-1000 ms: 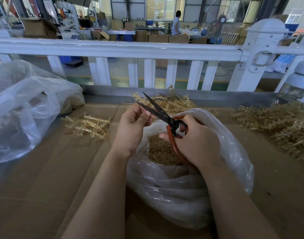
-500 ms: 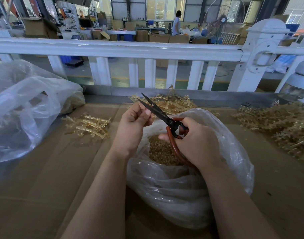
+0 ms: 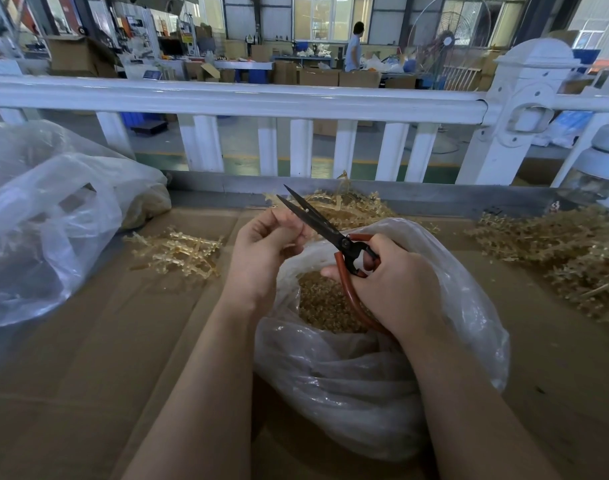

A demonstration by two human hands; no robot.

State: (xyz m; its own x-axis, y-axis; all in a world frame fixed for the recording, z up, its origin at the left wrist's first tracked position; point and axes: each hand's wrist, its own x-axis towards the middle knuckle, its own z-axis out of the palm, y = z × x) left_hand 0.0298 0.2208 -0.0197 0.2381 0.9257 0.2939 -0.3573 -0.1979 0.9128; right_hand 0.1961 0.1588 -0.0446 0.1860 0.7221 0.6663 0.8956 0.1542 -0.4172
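My right hand (image 3: 396,282) grips the red handles of a pair of black-bladed scissors (image 3: 317,225), whose blades point up and to the left, almost together. My left hand (image 3: 261,251) is curled beside the blades and pinches a small pale piece that I can barely make out. Both hands hover over an open clear plastic bag (image 3: 365,375) holding several small tan cut pieces (image 3: 325,303).
Tan plastic sprue frames lie in piles at left (image 3: 178,251), behind the hands (image 3: 351,207) and at right (image 3: 566,254). A large clear bag (image 3: 43,220) sits far left. A white railing (image 3: 244,98) closes the cardboard-covered bench (image 3: 88,375) at the back.
The scissor blades, wide apart a second ago, have closed almost together. My left hand has shifted slightly up along the blades. The bag has not moved.
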